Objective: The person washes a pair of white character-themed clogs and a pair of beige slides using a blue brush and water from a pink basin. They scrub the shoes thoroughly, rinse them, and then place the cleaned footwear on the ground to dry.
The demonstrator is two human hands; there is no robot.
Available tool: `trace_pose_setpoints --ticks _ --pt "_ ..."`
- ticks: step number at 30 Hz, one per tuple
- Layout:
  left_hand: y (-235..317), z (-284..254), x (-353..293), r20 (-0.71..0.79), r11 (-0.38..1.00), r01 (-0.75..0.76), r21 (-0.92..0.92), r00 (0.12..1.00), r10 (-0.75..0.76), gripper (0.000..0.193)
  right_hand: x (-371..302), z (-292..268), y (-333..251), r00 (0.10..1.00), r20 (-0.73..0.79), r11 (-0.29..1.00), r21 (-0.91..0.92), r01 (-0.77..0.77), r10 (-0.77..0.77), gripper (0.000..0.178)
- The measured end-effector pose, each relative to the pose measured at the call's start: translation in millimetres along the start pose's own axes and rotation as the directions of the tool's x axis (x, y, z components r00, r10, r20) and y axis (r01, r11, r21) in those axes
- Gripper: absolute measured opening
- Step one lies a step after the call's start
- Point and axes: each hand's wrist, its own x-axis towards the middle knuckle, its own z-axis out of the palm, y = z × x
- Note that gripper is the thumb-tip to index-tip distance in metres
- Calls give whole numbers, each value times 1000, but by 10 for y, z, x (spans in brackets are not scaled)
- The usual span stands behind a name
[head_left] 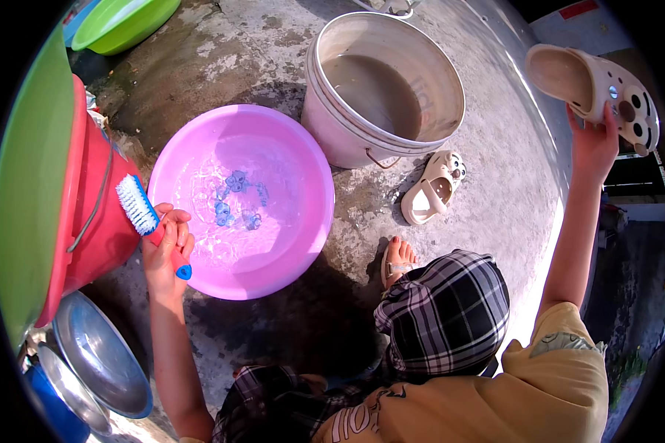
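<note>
My left hand (pixel 168 251) is closed round the red and blue handle of a scrub brush (pixel 142 210), its white bristles turned up and to the left. This hand is over the left rim of a pink basin (pixel 303 251) holding clear water, with a blue pattern showing at its bottom. Out at the far right, my right hand (pixel 595 140) is raised and grips a beige clog (pixel 602 88) with a dog-like face on its toe. A matching beige clog (pixel 430 193) rests on the concrete beside the bucket, touched by neither hand.
Behind the basin to the right stands a white bucket (pixel 332 140) of murky water, its wire handle hanging down. A red bucket (pixel 103 229) and a large green basin (pixel 29 192) crowd the left side. Metal bowls (pixel 107 354) lean below them. Another green basin (pixel 125 26) is at the back left.
</note>
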Motion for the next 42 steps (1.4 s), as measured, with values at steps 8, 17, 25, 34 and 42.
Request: trace_pose_setpoints --ticks 8,17,25,34,42 --pt "-200 7 42 -52 993 112 21 993 -111 26 -348 -1060 1177 573 132 575 23 -818 809 44" --pt "-294 -18 -10 0 977 214 3 977 -214 21 -1170 -1102 1925 352 284 287 248 -925 892 42" --pt "-379 37 22 46 974 224 -24 974 -223 19 -806 -1004 1946 198 137 166 211 -963 971 40" --pt "-369 12 -11 21 973 227 -32 974 -226 19 -767 -1099 1566 329 112 305 192 -933 938 45" --pt "-439 32 42 63 965 259 -43 965 -256 19 -800 -1667 1636 244 -174 277 202 -939 954 46"
